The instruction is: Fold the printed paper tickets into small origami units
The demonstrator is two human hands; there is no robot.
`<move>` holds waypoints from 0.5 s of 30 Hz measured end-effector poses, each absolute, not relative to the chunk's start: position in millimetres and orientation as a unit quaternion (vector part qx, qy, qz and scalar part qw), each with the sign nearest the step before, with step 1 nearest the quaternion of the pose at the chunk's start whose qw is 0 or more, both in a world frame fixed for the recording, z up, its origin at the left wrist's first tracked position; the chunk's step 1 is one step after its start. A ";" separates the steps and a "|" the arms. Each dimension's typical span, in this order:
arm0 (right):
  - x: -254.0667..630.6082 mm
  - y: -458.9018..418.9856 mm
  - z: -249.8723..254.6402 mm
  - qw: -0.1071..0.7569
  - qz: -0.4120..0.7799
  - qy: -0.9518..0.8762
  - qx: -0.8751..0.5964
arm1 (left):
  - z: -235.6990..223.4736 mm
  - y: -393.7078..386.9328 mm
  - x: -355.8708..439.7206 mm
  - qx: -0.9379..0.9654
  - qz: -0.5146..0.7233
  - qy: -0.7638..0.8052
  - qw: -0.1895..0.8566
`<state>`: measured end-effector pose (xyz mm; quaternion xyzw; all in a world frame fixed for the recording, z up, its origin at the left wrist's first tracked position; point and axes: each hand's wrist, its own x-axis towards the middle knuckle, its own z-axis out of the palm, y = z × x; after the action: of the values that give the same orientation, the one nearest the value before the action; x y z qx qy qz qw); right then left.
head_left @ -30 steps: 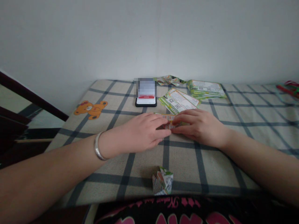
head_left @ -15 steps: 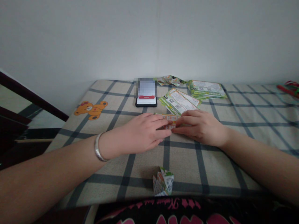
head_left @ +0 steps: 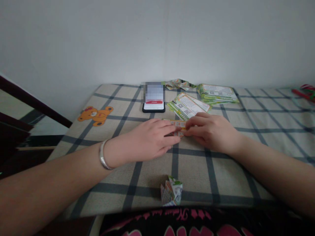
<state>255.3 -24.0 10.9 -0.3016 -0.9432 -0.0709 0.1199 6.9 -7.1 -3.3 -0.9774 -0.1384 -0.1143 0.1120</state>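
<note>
A small printed leaflet (head_left: 178, 123), orange and white with a green edge, lies flat on the checked tablecloth, partly covered by my fingers. My left hand (head_left: 153, 139), with a silver bracelet (head_left: 104, 155) at the wrist, holds its left part down with the fingertips. At the right end, my right hand (head_left: 213, 132) has bent fingers pinched together on the leaflet's edge. Just behind my right hand, more green-and-white leaflets (head_left: 188, 106) overlap in a loose fan. Closer to my body stands a folded paper piece (head_left: 171, 191) made of similar printed paper.
A phone (head_left: 154, 106) with a lit screen lies at the back, beside crumpled or folded paper (head_left: 179, 84). A leaflet stack (head_left: 219, 93) sits at the back right. An orange bear picture (head_left: 95, 115) is on the cloth at left; a red object (head_left: 306, 93) lies far right.
My right hand's fingers have shifted slightly and curled closer together at the leaflet's right end. My left hand stays in place.
</note>
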 end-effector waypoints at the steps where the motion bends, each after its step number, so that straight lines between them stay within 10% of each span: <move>1: 256.0 -24.0 11.3 0.119 -0.071 -0.942 -0.304 | -3.2 -7.1 6.9 -0.978 -0.113 -0.138 0.110; 15: 264.4 -21.6 15.7 0.073 -0.097 -0.921 -0.369 | -4.2 -7.3 5.1 -0.980 -0.112 -0.137 0.095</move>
<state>264.4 -21.6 15.7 -0.3693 -0.9213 -0.0968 0.0734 5.1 -7.3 -4.2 -0.9796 -0.1368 -0.1125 0.0952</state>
